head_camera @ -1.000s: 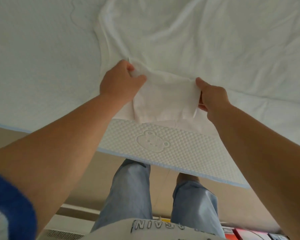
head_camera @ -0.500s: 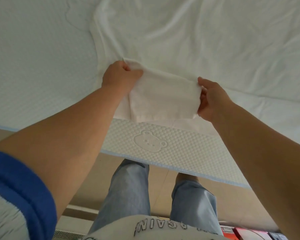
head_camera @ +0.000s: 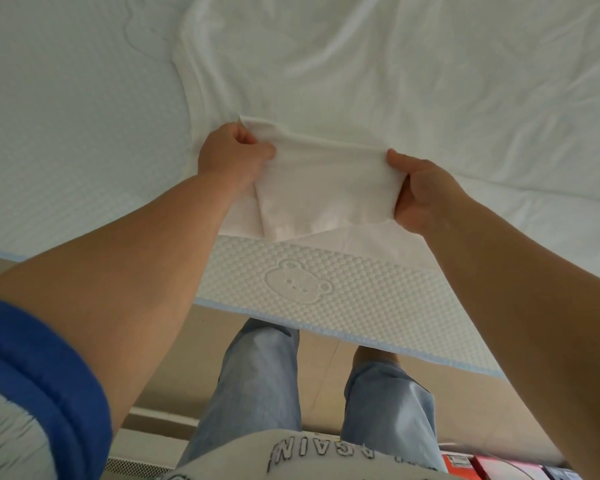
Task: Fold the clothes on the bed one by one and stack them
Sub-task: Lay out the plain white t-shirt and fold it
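Both hands, left hand [head_camera: 234, 155] and right hand [head_camera: 418, 195], pinch the white garment [head_camera: 326, 174] edge at frame centre, fingers curled on cloth, lifting it taut, probably to fold it over the bed [head_camera: 66, 133].

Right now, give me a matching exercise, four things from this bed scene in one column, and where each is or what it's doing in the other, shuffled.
Things:
1. left hand
2. right hand
3. bear emblem
4. white garment

States:
A. embossed on the mattress side
B. pinches the fold's right end
C. spread on the bed
D. grips the fold's left end

Pairs: 1-D, 2-B, 3-A, 4-C
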Motion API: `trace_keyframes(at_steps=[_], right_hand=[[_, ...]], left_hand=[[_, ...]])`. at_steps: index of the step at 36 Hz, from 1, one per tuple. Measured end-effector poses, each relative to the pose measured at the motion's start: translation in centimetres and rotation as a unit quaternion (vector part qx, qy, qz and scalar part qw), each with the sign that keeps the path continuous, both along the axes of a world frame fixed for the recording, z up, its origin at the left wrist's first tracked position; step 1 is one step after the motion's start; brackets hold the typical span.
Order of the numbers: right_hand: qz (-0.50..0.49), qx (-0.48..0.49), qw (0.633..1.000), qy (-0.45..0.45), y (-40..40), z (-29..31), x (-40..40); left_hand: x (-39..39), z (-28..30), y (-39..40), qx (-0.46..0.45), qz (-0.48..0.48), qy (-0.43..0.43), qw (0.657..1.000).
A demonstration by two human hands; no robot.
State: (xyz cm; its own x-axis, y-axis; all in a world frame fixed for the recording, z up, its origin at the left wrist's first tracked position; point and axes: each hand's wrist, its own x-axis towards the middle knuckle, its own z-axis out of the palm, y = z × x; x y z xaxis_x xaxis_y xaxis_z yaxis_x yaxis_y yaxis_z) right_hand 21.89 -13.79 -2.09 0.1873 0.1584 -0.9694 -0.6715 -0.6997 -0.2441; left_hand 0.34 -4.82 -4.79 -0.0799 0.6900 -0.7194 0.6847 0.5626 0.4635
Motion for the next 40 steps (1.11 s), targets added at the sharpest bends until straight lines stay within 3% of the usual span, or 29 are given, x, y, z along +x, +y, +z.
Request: trace_keyframes(at_steps=[4, 6, 9, 12, 14, 21, 27, 31, 35, 37, 40], right_hand=[[0.027, -0.021, 0.993, -0.115, -0.7, -0.3, 0.1], [0.085, -0.038, 0.976, -0.197, -1.0, -0.4, 0.0], [0.245, -0.059, 0.894, -0.371, -1.7, 0.1, -0.8], [0.382, 0.018, 0.797, -0.467, -2.6, 1.3, -2.1], [0.448, 0.072, 0.753, -0.477, -2.6, 1.8, -3.1], [0.579, 0.139, 0.677, -0.433, -0.4, 1.5, -6.0], [0.667, 0.191, 0.590, -0.412, -0.4, 1.3, -7.6], [0.743, 0.224, 0.498, -0.387, -3.1, 1.7, -8.5], [0.804, 0.189, 0.409, -0.388, -5.2, 1.0, -8.7], [0.813, 0.157, 0.396, -0.398, -5.4, 0.4, -8.5], [0.808, 0.147, 0.404, -0.403, -5.0, -0.2, -8.1]], left_hand=[[0.0, 0.3, -0.2, 0.009, -0.005, 0.003, 1.000], [0.0, 0.6, -0.5, 0.025, -0.009, 0.005, 1.000], [-1.1, 1.6, -1.6, 0.079, -0.019, 0.022, 0.996], [-3.7, 2.6, -3.6, 0.141, -0.041, 0.081, 0.986], [-5.7, 3.0, -4.9, 0.136, -0.034, 0.120, 0.983], [-9.7, 3.3, -8.1, 0.084, 0.009, 0.163, 0.983], [-10.5, 2.3, -8.2, 0.015, 0.088, 0.054, 0.995], [-10.8, 1.7, -8.0, -0.031, 0.051, 0.025, 0.998], [-11.8, 1.1, -7.8, -0.040, 0.134, -0.036, 0.990], [-12.8, 1.0, -7.3, -0.040, 0.171, -0.079, 0.981], [-14.5, 1.3, -6.5, -0.053, 0.132, -0.105, 0.984]])
